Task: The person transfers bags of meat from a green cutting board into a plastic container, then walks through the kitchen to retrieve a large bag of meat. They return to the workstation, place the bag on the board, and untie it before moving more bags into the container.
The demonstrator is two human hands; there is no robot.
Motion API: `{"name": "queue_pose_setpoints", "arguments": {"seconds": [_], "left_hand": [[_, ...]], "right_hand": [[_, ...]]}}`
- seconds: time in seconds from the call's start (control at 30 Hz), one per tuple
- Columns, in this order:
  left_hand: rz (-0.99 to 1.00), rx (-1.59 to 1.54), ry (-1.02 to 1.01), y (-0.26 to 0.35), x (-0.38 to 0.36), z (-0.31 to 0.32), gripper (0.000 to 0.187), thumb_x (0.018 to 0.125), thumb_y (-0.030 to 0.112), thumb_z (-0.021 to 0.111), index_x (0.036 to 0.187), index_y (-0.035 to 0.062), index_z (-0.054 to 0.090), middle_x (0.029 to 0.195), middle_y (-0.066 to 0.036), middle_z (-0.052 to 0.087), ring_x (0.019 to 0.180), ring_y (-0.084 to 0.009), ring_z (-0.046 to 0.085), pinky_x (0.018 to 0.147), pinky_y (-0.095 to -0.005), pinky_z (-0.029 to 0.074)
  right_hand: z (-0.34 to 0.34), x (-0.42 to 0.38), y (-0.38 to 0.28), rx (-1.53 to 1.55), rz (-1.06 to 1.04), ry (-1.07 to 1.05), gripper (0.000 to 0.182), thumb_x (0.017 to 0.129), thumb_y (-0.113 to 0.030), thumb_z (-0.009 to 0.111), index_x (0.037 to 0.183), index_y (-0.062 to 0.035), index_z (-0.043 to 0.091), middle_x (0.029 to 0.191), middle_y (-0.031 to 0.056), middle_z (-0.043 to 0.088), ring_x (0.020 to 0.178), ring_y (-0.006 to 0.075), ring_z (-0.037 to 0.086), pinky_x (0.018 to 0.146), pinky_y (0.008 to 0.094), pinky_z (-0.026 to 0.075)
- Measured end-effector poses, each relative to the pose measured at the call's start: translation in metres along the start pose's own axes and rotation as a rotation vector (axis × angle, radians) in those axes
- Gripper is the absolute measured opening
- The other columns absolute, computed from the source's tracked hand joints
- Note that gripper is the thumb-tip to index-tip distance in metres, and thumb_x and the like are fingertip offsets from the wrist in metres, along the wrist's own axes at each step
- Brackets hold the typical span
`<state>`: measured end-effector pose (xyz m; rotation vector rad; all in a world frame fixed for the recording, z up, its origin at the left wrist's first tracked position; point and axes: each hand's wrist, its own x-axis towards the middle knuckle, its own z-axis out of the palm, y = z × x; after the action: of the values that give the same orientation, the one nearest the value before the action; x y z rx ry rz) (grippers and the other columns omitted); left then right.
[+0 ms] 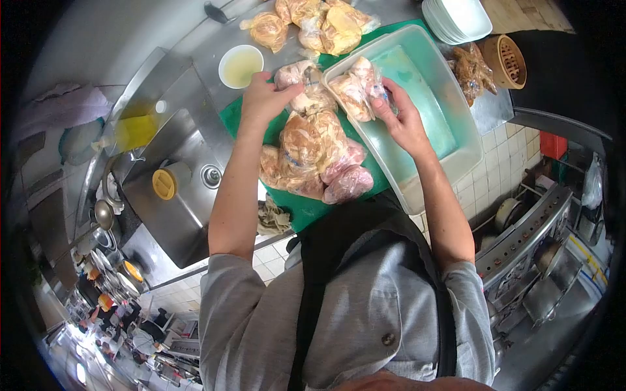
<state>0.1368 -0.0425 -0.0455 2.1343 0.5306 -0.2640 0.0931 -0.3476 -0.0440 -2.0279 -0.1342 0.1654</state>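
My right hand (405,122) is closed around a clear plastic bag of pale raw meat (354,90), held over the near left side of a translucent plastic tub (450,117). My left hand (264,101) has its thumb and fingers on another bag of raw meat (312,93), part of which they hide. This bag lies on a green cutting board (228,116), against the tub's left side. Just below it are several bagged pieces of brownish meat (302,140), with pinker bagged meat (349,184) at the board's near edge.
A bowl of pale liquid (241,66) stands left of the board. More bagged meat (326,26) lies at the back. White dishes (460,19) and a bamboo steamer (505,62) are at upper right. A steel sink (173,215) is at left, a stove (528,234) at right.
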Motion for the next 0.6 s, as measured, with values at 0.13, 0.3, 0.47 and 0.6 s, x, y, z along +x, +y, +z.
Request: {"name": "queue_pose_setpoints", "arguments": {"seconds": [0.13,0.3,0.47,0.6], "left_hand": [[-0.044,-0.123,-0.224,0.007,0.006,0.010,0.063,0.069,0.030,0.088,0.113,-0.0081,0.065,0.112,-0.019,0.070,0.092,-0.0187,0.069,0.074,-0.0319,0.055],[-0.227,-0.464,-0.283,0.010,0.010,0.012,0.048,0.072,0.018,0.085,0.111,-0.0050,0.067,0.108,-0.013,0.070,0.098,-0.0169,0.067,0.086,-0.0311,0.051],[-0.073,-0.625,-0.298,0.012,-0.013,0.009,0.060,0.076,0.011,0.083,0.126,-0.0070,0.055,0.116,-0.015,0.067,0.100,-0.0192,0.066,0.090,-0.0308,0.051],[-0.055,-0.631,-0.243,0.008,-0.012,0.019,0.069,0.078,0.009,0.082,0.134,-0.0077,0.046,0.122,-0.018,0.064,0.106,-0.0240,0.066,0.091,-0.0343,0.053]], "right_hand": [[0.007,0.000,0.001,0.059,0.027,0.016,0.062,0.098,-0.037,0.066,0.144,0.0020,0.048,0.136,0.0211,0.057,0.121,0.0300,0.058,0.103,0.0386,0.046],[0.004,0.003,-0.010,-0.024,0.064,-0.031,0.065,0.098,-0.037,0.066,0.144,0.0048,0.046,0.136,0.0223,0.057,0.123,0.0301,0.058,0.103,0.0381,0.046],[-0.001,-0.001,-0.006,0.007,0.027,-0.011,0.065,0.098,-0.037,0.066,0.145,0.0037,0.045,0.138,0.0227,0.055,0.127,0.0311,0.055,0.107,0.0392,0.044],[0.004,-0.003,-0.001,0.000,0.000,0.002,0.064,0.099,-0.037,0.064,0.145,0.0025,0.045,0.141,0.0231,0.054,0.133,0.0316,0.051,0.111,0.0400,0.040]]}}
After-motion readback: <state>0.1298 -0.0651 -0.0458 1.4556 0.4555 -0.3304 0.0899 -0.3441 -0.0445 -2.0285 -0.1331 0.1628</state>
